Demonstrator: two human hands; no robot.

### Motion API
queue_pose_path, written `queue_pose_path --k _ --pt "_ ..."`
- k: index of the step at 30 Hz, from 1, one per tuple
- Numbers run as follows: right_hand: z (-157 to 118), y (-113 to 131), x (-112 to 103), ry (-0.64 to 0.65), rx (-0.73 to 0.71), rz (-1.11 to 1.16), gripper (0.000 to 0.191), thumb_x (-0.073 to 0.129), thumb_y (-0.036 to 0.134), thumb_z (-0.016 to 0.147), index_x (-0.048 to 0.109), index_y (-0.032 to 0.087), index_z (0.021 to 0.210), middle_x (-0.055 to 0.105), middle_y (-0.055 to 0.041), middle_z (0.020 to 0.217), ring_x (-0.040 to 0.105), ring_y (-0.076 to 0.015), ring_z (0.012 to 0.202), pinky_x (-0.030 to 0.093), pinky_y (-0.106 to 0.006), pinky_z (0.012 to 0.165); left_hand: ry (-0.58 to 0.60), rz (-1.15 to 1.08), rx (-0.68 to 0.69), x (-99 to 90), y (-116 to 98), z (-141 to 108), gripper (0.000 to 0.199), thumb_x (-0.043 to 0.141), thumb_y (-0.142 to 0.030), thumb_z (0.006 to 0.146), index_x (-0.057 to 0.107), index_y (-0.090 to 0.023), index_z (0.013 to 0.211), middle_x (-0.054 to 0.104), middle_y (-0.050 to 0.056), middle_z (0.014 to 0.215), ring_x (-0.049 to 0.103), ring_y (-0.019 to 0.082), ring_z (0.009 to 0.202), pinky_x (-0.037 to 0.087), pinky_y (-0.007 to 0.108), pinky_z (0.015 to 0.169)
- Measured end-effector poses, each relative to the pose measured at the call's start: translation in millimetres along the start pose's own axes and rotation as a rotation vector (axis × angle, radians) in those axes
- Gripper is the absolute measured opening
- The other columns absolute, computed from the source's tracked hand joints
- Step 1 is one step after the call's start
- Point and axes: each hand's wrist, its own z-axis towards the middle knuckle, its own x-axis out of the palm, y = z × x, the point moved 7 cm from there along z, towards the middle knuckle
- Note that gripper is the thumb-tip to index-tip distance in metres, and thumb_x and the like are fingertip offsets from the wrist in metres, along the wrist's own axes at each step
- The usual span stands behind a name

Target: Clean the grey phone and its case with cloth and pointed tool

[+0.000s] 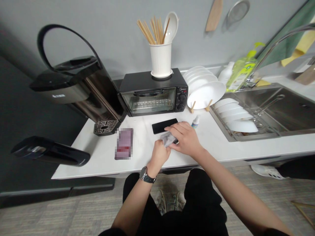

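The left hand is curled with its fingers clamped on the cloth. The right hand closes fingers and thumb about the same cloth from the opposite side. The cloth is above the worktop, near its front edge; a dark edge shows beside it, its source hidden. The phone lies flat just beyond the hands, its right end partly behind the right fingers; contact cannot be told. The bottle stands behind the right hand. The oven is farther back, carrying the cup.
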Motion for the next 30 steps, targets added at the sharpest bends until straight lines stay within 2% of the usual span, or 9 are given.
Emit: queue_pose_path --k 4,9,11,14,16,19,21,25,30 --pt "-5.1 -15.9 -4.8 -0.028 0.225 -0.003 0.028 0.067 0.041 0.088 0.065 0.02 0.107 0.071 -0.0075 0.099 0.064 -0.0243 0.087 0.047 -0.034 0.07 0.004 0.044 -0.008 -3.0 -4.7 0.8 0.022 0.053 -0.006 0.085 0.068 -0.017 0.073 0.073 0.01 0.07 0.07 0.024 0.066 0.051 0.031 0.065" --pt "-3.3 -14.7 -5.0 -0.058 0.387 -0.174 0.03 0.062 0.049 0.089 0.06 0.02 0.096 0.066 -0.0092 0.09 0.06 -0.0287 0.086 0.047 -0.04 0.072 0.0 0.062 -0.023 -2.6 -2.9 4.8 0.028 0.048 -0.006 0.09 0.067 -0.017 0.073 0.073 0.01 0.071 0.071 0.024 0.068 0.049 0.03 0.064" --pt "1.6 -4.4 -0.2 -0.046 0.351 -0.175 0.024 0.059 0.043 0.09 0.06 0.02 0.095 0.065 -0.0108 0.091 0.058 -0.0305 0.089 0.049 -0.044 0.079 0.011 0.069 -0.011 -0.7 -1.4 5.7 0.026 0.049 -0.003 0.087 0.067 -0.017 0.073 0.073 0.009 0.071 0.071 0.023 0.069 0.05 0.03 0.065" --pt "10.0 16.4 9.5 -0.011 0.189 -0.117 0.011 0.054 0.026 0.094 0.063 0.02 0.096 0.066 -0.0098 0.092 0.058 -0.0291 0.092 0.049 -0.049 0.098 0.023 0.085 -0.001 1.9 1.4 5.5 0.025 0.053 -0.001 0.082 0.064 -0.018 0.066 0.07 0.009 0.067 0.069 0.024 0.067 0.05 0.031 0.065" --pt "13.3 28.2 14.8 0.013 0.045 -0.09 0.017 0.048 0.016 0.096 0.065 0.021 0.098 0.069 -0.0079 0.094 0.059 -0.0262 0.093 0.045 -0.048 0.109 0.019 0.091 -0.002 2.0 2.8 4.8 0.024 0.053 0.0 0.081 0.065 -0.016 0.068 0.07 0.011 0.069 0.07 0.025 0.07 0.05 0.032 0.067" --pt "12.4 34.6 16.1 0.037 -0.135 -0.065 0.024 0.045 0.012 0.1 0.067 0.018 0.107 0.073 -0.0075 0.103 0.062 -0.0237 0.099 0.045 -0.043 0.111 0.014 0.081 0.002 0.6 3.0 3.8 0.023 0.052 0.002 0.081 0.069 -0.013 0.078 0.073 0.013 0.078 0.071 0.026 0.075 0.051 0.032 0.068" --pt "9.8 30.3 12.5 0.045 -0.176 -0.05 0.025 0.046 0.018 0.101 0.066 0.017 0.117 0.073 -0.009 0.11 0.063 -0.0249 0.103 0.047 -0.044 0.106 0.02 0.069 0.005 -0.2 2.1 3.2 0.022 0.054 0.001 0.08 0.069 -0.014 0.078 0.073 0.011 0.076 0.071 0.024 0.073 0.052 0.031 0.067" --pt "4.8 5.9 0.3 0.038 0.021 -0.046 0.032 0.057 0.035 0.096 0.065 0.016 0.121 0.073 -0.011 0.107 0.064 -0.0287 0.097 0.05 -0.043 0.086 0.033 0.052 0.002 -1.5 -2.4 2.0 0.021 0.056 -0.002 0.083 0.072 -0.017 0.081 0.074 0.009 0.075 0.072 0.024 0.075 0.055 0.031 0.072" --pt "-3.1 -18.2 -11.1 0.006 0.313 -0.132 0.039 0.067 0.053 0.089 0.066 0.018 0.106 0.072 -0.0075 0.094 0.064 -0.0258 0.084 0.044 -0.036 0.069 0.047 0.038 -0.011 -1.0 -11.4 3.1 0.021 0.057 -0.007 0.088 0.073 -0.018 0.079 0.075 0.01 0.076 0.074 0.026 0.077 0.056 0.033 0.075"
